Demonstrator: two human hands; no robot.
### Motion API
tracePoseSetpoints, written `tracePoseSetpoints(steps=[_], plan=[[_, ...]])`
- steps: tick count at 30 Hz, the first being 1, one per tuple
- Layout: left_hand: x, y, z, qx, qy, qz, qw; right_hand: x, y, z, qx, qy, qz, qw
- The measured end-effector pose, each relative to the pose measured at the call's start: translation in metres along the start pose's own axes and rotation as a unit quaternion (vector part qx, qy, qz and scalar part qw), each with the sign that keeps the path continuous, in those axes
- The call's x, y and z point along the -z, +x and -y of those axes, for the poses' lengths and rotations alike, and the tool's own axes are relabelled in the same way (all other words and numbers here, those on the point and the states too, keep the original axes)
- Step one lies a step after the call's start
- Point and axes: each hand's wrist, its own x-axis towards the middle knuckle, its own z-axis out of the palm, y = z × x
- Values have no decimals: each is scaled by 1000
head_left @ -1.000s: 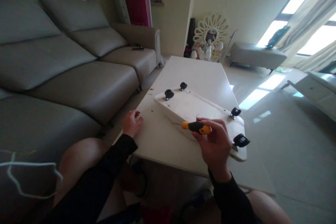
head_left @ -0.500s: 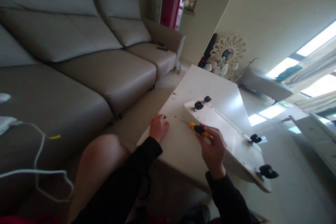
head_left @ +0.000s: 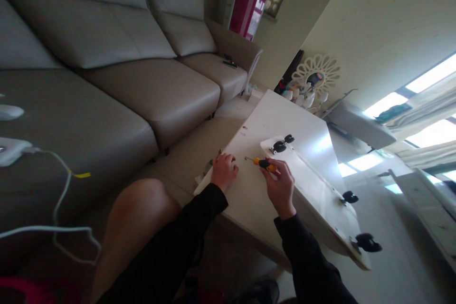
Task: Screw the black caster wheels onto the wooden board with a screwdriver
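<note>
A screwdriver [head_left: 265,165] with a yellow and black handle is closed in my right hand [head_left: 281,189], its thin shaft pointing left along the white tabletop [head_left: 249,185]. The tip is by a small dark piece [head_left: 245,158], perhaps a screw, on that surface; whether they touch I cannot make out. On the tabletop's left edge rests my left hand [head_left: 223,173], fingers loosely bent and apart, with nothing visible in them. To the right of my right hand lies a white board [head_left: 313,175] with black caster wheels [head_left: 280,146] turned upward.
A grey-brown sofa [head_left: 178,90] runs along the left. White cables [head_left: 66,185] and a white power strip [head_left: 14,151] are at the far left. My bare knee [head_left: 142,204] is beside the table. A flower-shaped white frame [head_left: 318,73] stands past the table's far end.
The screwdriver has moved left and slightly up, bringing its tip to the small dark piece. My left hand stays at the table edge. The whole view has shifted a little.
</note>
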Motion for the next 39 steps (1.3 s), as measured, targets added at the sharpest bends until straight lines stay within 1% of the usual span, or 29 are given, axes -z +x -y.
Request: tracePoseSetpoints(steps=[12, 21, 27, 35, 39], plan=[[-6, 3, 1, 3, 20, -9, 1000, 7, 1, -9, -7, 14, 3, 1000], [-7, 4, 0, -7, 42, -9, 999, 12, 0, -13, 17, 25, 19, 999], [-7, 4, -1, -8, 54, -7, 998, 19, -1, -14, 33, 25, 30, 999], [-9, 4, 0, -8, 65, -5, 998, 23, -11, -29, -9, 52, 19, 998], [-10, 4, 1, -8, 70, -4, 997, 22, -16, -30, -22, 66, 16, 997]])
